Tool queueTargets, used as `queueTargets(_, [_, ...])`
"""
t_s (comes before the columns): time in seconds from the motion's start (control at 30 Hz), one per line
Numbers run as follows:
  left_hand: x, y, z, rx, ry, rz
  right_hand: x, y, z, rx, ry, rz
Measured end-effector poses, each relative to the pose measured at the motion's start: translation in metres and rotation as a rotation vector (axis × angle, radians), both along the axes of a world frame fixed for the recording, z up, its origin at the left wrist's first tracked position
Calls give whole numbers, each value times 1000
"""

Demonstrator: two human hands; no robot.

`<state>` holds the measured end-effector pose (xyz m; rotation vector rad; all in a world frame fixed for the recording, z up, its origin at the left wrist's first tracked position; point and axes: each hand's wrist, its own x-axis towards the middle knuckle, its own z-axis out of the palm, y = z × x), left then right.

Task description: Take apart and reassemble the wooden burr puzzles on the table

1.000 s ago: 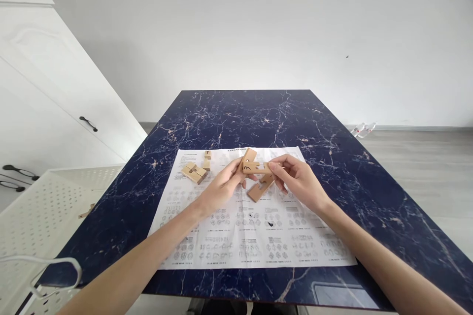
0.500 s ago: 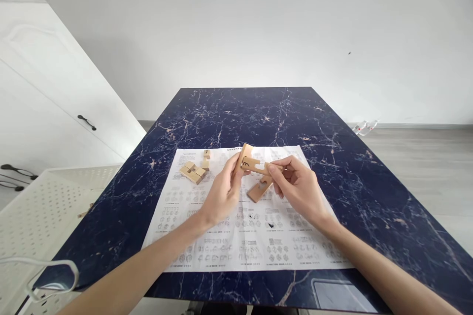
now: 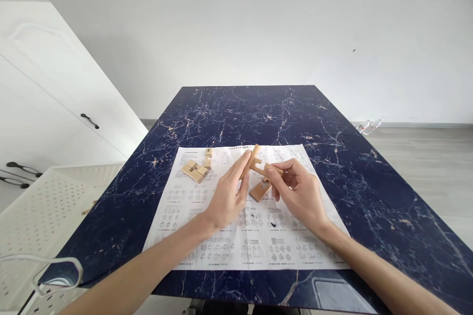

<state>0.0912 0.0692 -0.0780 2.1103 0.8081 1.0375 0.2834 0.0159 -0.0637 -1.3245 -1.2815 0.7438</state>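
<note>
My left hand [image 3: 229,196] has its fingers straight along the left side of an upright wooden puzzle piece [image 3: 253,157], with the thumb lower down. That piece meets the left end of a notched wooden puzzle piece [image 3: 259,168], which my right hand [image 3: 297,188] pinches between thumb and fingers. Below them a notched wooden block [image 3: 260,191] lies on the printed sheet [image 3: 229,206], partly hidden by my right fingers. Left of my hands, a flat cluster of joined wooden blocks [image 3: 194,172] rests beside a small numbered wooden piece [image 3: 208,158].
The blue marble-patterned table [image 3: 251,113] lies beneath the diagram sheet. A white perforated surface [image 3: 48,197] with a white cable [image 3: 79,270] adjoins it on the left, near a white cabinet [image 3: 55,69]. A clear rectangular patch [image 3: 342,295] sits at the front edge.
The upright piece at my left hand has turned, so the marked face no longer shows. My left fingers have straightened along it. My right hand keeps its pinch.
</note>
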Motion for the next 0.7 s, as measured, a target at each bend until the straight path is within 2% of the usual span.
queueTargets(0.2, [2,-5,6,-97,-42,-38,-3,-1,-8,32,18,27])
queueTargets(0.4, [2,-7,13,-195,-70,-118,-5,-3,-6,78,-47,26])
queueTargets(0.6, [5,-6,6,-50,-61,-189,-5,-2,-11,91,-56,30])
queueTargets(0.7, [6,-8,6,-47,-38,-190,-4,-2,-13,91,-51,31])
